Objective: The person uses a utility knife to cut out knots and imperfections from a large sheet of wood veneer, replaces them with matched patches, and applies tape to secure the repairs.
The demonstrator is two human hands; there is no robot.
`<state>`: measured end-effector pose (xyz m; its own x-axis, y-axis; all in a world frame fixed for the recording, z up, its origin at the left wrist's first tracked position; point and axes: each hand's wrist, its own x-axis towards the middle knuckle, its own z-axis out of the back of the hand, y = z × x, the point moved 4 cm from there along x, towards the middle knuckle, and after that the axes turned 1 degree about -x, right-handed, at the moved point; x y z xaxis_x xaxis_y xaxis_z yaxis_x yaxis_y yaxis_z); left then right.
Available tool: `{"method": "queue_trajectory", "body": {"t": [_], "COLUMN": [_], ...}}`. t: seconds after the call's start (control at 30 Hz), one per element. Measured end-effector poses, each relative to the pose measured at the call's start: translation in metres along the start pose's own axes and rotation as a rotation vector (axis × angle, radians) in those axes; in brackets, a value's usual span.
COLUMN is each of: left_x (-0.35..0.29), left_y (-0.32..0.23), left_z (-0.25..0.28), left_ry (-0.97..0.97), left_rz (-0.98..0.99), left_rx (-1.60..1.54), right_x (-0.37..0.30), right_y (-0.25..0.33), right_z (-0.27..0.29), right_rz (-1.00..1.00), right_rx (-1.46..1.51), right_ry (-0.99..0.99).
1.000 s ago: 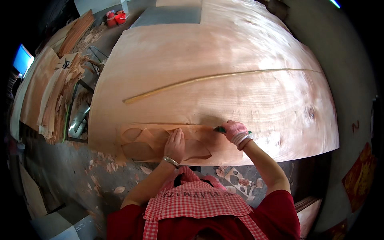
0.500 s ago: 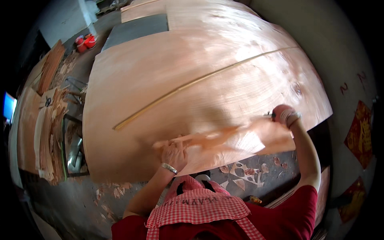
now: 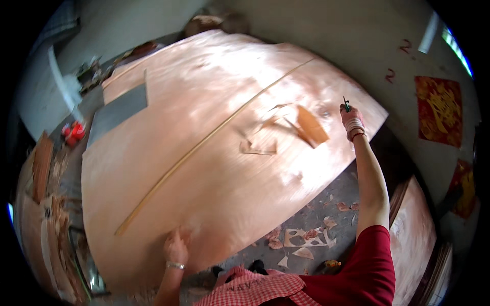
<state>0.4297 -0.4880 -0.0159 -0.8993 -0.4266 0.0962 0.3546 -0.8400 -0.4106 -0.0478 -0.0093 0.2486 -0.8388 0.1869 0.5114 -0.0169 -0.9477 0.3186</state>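
A wide, thin sheet of pinkish wood veneer spreads in front of me, its near edge running diagonally. My left hand, with a bracelet at the wrist, is at the sheet near its front left; blur hides how its fingers lie. Over the right edge, my right hand, in a pale and pink glove, is closed round a small green-handled knife with its dark tip pointing away. Left of it, a brown veneer strip shows blurred over the sheet, beside a thin angular veneer scrap.
A long thin wooden strip lies diagonally across the sheet. Cut veneer scraps and a small yellow object lie on the floor. Veneer stacks stand at left and right. Red buckets stand far left; a wall rises at right.
The lifted veneer flap between my hands is gone; loose pieces show over the sheet. My right hand has reached farther out with the knife. My left hand is lower left, and the view has turned.
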Motion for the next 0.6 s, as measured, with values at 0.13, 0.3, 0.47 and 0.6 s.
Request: {"method": "queue_trajectory", "body": {"t": [0.13,0.3,0.47,0.6], "left_x": [0.005,0.008,-0.002,0.001], "left_y": [0.019,0.006,-0.015,-0.017], "left_z": [-0.02,-0.003,0.02,-0.004], "left_ry": [-0.251,-0.077,-0.23,-0.22], "left_rz": [-0.133,0.038,0.014,-0.063], "left_rx": [0.206,0.228,0.183,0.129], "right_x": [0.063,0.09,0.115,0.07], "right_y": [-0.057,-0.013,0.043,0.085], "right_z": [0.113,0.27,0.369,0.406], "right_rz": [-0.35,-0.106,0.216,0.152], "right_rx": [0.991,1.395,1.51,1.041], "right_ry": [-0.347,-0.422,-0.105,-0.373]}}
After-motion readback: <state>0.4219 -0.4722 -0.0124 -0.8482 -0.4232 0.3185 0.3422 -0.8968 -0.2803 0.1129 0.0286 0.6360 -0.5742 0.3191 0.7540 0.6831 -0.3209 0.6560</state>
